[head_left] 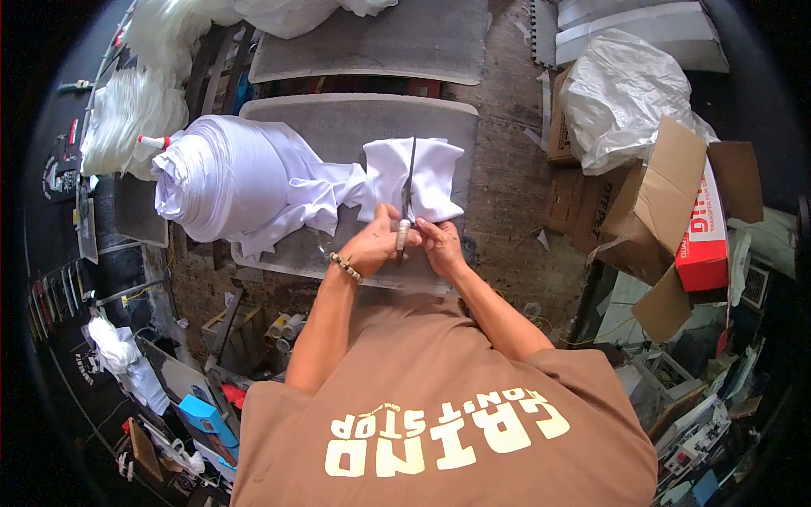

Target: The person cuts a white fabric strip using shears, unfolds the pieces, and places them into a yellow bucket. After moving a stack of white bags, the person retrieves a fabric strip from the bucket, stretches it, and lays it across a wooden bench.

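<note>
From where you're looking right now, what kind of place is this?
Probably a small garment or shirt-printing workshop. A big roll of white fabric lies on a padded board, both hands work scissors along a folded white piece, and opened cardboard boxes crowd the side.

Both hands, left hand and right hand, grip scissors across white cloth.

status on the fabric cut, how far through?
Done: white cloth is pulled off the roll and folded flat on the grey board. In hand: the left hand and right hand work scissors, blades reaching most of the way up the folded cloth. Left: its far edge looks uncut.
</note>
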Demonstrator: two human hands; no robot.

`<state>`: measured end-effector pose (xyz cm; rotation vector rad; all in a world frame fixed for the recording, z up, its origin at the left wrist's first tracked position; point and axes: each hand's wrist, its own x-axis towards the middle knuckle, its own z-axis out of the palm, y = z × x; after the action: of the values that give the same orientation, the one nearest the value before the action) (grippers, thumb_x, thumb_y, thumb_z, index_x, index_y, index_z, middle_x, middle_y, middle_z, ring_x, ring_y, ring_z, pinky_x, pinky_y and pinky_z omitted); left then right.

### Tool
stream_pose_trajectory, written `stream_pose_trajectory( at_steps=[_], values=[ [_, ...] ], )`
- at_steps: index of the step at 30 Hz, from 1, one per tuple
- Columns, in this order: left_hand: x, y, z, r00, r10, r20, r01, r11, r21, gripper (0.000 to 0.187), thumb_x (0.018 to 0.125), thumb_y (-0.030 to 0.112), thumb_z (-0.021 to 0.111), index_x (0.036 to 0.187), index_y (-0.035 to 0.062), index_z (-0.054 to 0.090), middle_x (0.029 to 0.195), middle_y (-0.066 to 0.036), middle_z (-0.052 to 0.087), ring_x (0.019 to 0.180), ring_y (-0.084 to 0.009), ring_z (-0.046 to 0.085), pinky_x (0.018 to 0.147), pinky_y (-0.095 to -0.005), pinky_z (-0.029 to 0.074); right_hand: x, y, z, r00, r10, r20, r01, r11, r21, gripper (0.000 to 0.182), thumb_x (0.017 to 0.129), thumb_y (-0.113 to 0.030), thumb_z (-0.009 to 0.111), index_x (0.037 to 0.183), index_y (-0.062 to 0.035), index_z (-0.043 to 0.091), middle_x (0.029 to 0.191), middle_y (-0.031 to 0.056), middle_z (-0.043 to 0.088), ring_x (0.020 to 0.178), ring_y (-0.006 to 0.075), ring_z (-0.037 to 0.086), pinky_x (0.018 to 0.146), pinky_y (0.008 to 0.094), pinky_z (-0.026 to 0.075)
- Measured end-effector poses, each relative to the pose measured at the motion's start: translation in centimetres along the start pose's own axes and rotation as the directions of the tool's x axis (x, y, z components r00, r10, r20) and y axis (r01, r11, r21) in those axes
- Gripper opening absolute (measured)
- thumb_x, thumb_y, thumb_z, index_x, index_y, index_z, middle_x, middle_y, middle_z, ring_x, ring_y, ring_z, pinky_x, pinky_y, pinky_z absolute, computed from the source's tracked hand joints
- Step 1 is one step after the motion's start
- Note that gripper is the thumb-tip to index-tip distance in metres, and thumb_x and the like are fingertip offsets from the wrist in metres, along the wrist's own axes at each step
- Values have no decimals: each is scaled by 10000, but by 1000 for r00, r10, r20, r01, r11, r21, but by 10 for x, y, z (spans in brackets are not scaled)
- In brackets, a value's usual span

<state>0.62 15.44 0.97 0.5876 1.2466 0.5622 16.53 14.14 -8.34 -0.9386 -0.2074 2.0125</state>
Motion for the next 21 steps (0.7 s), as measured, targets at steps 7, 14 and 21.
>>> stream_pose_trajectory(
  at_steps=[7,14,21],
  values=[
    [0,-6,1,991,11,-133,5,992,123,636,701,133,769,1152,0,341,994,-114,619,847,-158,598,708,-280,482,-2,-1,3,1000,-15,-18,14,1000,-15,179,914,-77,601,1065,17,589,939,87,659,806,171,666,718,317,553],
    [-1,-3,7,994,-5,-106,2,1000,-30,589,683,67,767,1100,7,357,999,-163,642,792,-201,653,661,-302,520,0,2,-2,1000,-5,-6,5,999,-39,165,919,-75,587,1057,14,583,908,88,660,755,168,671,653,285,559],
    [-1,-8,10,995,40,-90,-51,990,-129,555,684,6,763,1069,16,364,971,-176,640,855,-224,668,705,-340,558,-5,-7,7,999,38,8,-37,999,-31,160,916,-56,578,1060,15,577,902,86,658,759,165,673,652,288,565]
  ],
)
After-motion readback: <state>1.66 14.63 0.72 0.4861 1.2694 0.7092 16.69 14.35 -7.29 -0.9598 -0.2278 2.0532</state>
